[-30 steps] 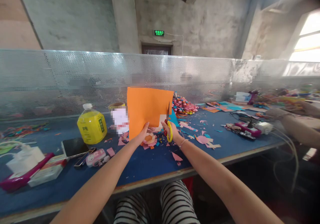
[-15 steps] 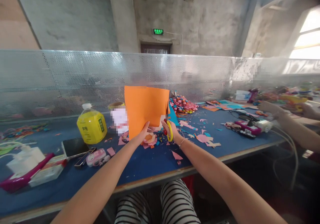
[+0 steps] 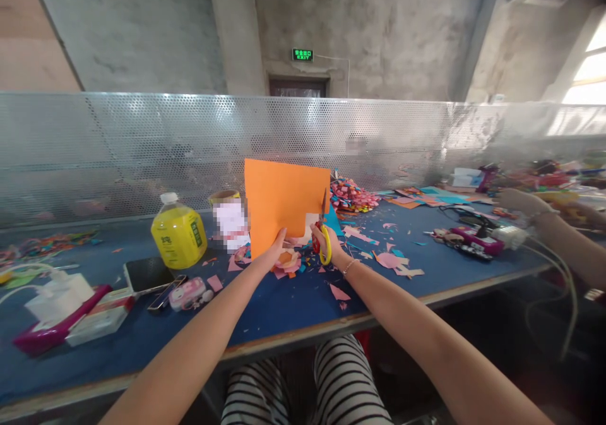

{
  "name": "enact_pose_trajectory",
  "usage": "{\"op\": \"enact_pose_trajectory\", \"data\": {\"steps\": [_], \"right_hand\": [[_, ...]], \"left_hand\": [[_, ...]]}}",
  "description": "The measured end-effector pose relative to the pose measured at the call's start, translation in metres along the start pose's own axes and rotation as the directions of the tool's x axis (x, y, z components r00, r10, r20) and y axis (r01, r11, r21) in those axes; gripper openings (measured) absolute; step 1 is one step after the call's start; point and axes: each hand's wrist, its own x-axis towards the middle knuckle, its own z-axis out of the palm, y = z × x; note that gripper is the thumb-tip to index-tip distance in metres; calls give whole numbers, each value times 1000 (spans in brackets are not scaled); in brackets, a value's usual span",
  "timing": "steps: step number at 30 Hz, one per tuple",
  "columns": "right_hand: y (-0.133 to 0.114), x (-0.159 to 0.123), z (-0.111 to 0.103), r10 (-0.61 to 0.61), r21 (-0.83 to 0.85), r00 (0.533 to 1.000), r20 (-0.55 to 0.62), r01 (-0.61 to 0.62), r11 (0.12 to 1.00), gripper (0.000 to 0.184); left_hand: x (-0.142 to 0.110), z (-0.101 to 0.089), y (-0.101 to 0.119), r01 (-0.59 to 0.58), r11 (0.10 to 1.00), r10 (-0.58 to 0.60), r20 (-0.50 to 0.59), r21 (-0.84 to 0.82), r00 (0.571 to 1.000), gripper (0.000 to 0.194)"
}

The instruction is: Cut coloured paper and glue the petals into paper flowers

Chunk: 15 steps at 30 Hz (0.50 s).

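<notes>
My left hand (image 3: 278, 246) grips the lower edge of an orange sheet of paper (image 3: 286, 201), which stands upright above the table. Part of that hand's fingers is hidden behind the sheet. In my right hand (image 3: 332, 243) is a pair of scissors (image 3: 325, 243) with red and yellow handles, my fingers closed around them. Their blades point up along the sheet's right edge. A pale piece (image 3: 311, 224) shows at the sheet's lower right, next to the scissors. Beneath my hands lie pink and orange paper scraps (image 3: 288, 261).
A yellow liquid bottle (image 3: 178, 232), phone (image 3: 148, 275) and purple power strip (image 3: 61, 327) stand left. Behind are a scrap heap (image 3: 353, 194) and a perforated metal screen (image 3: 189, 134). At right, cables, another power strip (image 3: 478, 240) and another person's arm (image 3: 558, 235).
The view has shifted slightly, so most things sit a little further right. Both hands keep hold of the paper and scissors. The scissor blades remain at the sheet's right edge.
</notes>
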Motion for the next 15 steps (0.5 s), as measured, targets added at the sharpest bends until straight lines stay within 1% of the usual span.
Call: {"op": "enact_pose_trajectory", "data": {"steps": [3,5,7,11,13,15], "right_hand": [[6,3,1,-2,2,1000,-1,2,1000,45],[7,4,2,-1,1,1000,-7,1,1000,44],[6,3,2,12,2,1000,-13,-12,1000,44],[0,2,2,58,-18,998,-11,-58,998,40],[-1,1,1,64,-47,998,-13,-65,997,39],[-2,1,0,62,-77,998,-28,-63,995,39]], "left_hand": [[-3,0,4,-61,998,61,-1,2,998,47],[-3,-1,5,-81,997,81,5,5,997,48],[-3,0,5,-72,997,72,20,-9,997,49],[-1,3,3,-22,995,27,53,-97,998,50],[0,5,2,-23,994,29,52,-109,998,51],[1,6,0,-51,995,55,45,-88,997,52]]}}
